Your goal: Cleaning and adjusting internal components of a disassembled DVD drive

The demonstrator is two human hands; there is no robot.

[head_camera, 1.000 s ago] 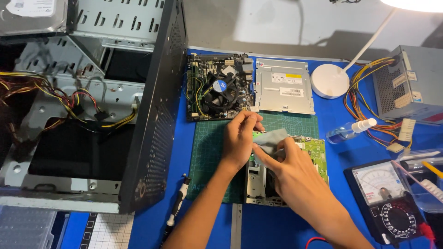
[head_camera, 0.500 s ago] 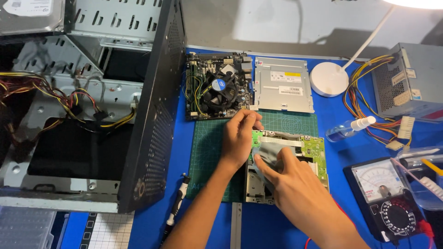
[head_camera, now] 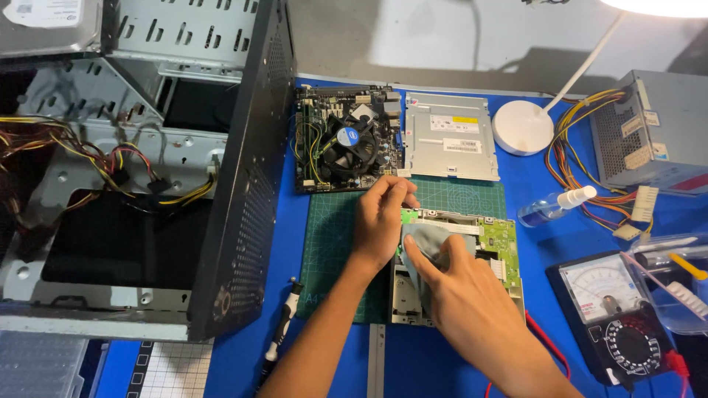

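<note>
Opened drive unit (head_camera: 472, 258) on green mat (head_camera: 332, 243): left hand (head_camera: 380, 221) fingers curled, steadying edge; right hand (head_camera: 461, 295) fingers pressing grey cloth (head_camera: 422, 239) onto it.

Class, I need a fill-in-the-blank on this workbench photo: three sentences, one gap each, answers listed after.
1. The right hand presses a grey ____ onto the opened drive.
2. The opened drive lies on a ____ cutting mat.
3. The left hand steadies the drive's ____ edge.

Missing words: cloth; green; left
</note>
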